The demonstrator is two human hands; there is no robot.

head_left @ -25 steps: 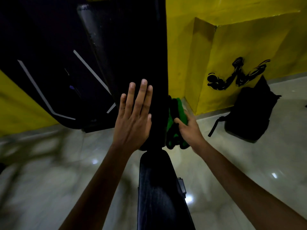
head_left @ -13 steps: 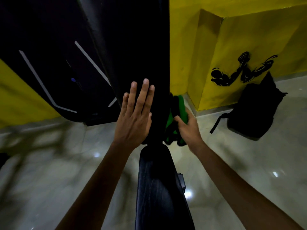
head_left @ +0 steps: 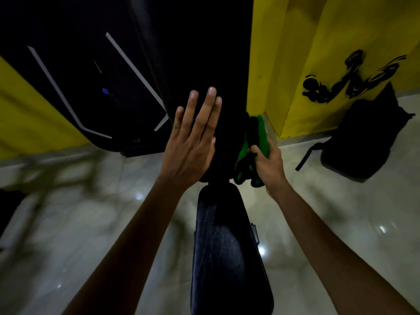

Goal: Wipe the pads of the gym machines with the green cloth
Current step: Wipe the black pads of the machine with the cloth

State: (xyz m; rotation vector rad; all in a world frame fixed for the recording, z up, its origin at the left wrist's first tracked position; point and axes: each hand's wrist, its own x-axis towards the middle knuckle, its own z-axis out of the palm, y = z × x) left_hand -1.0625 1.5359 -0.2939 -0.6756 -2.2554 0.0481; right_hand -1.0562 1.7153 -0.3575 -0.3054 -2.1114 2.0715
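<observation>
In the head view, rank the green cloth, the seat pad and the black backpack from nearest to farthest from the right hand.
1. green cloth: gripped in the right hand, against the upright pad's right edge.
2. seat pad: below and to the hand's left.
3. black backpack: on the floor by the yellow wall, far right.

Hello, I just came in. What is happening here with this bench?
A person is cleaning a gym bench. The left hand lies flat, fingers straight, against the upright black back pad. The right hand grips a bunched green cloth against the right edge of that pad. The black seat pad is below, toward the person, with neither hand on it. A black bag sits on the floor by the yellow wall.
</observation>
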